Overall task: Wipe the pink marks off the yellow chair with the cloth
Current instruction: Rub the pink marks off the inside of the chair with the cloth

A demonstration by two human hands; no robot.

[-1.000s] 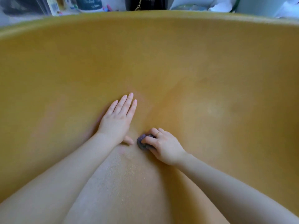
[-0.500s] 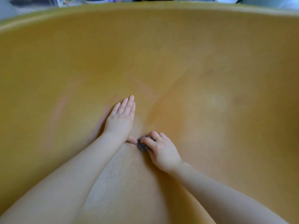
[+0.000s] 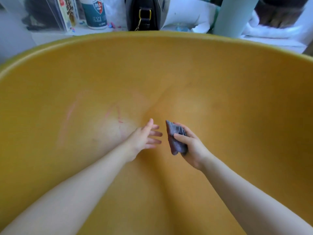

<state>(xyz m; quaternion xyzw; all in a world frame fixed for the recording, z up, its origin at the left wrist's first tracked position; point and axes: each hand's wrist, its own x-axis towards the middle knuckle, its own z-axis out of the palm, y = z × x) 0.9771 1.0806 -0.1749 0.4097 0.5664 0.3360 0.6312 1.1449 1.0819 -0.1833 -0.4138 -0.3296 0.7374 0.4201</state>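
Observation:
The yellow chair (image 3: pixel 220 85) fills the view, its curved shell wrapping around both arms. Faint pink marks (image 3: pixel 116 116) streak the seat left of centre, with a paler pink line (image 3: pixel 71 111) further left. My right hand (image 3: pixel 191 146) grips a crumpled grey-purple cloth (image 3: pixel 175 139), lifted off the seat. My left hand (image 3: pixel 145 136) hovers just left of the cloth with fingers straight and spread, pointing toward it, holding nothing.
Behind the chair's rim (image 3: pixel 152 33) stands a white wipes canister (image 3: pixel 94 12), a black bag with a gold clasp (image 3: pixel 144 14), books (image 3: pixel 66 12) and white fabric (image 3: pixel 271 29) at the back right.
My right hand has lifted the cloth off the seat and the cloth now shows more fully. My left hand has come off the seat and turned toward the cloth. The view has pulled back.

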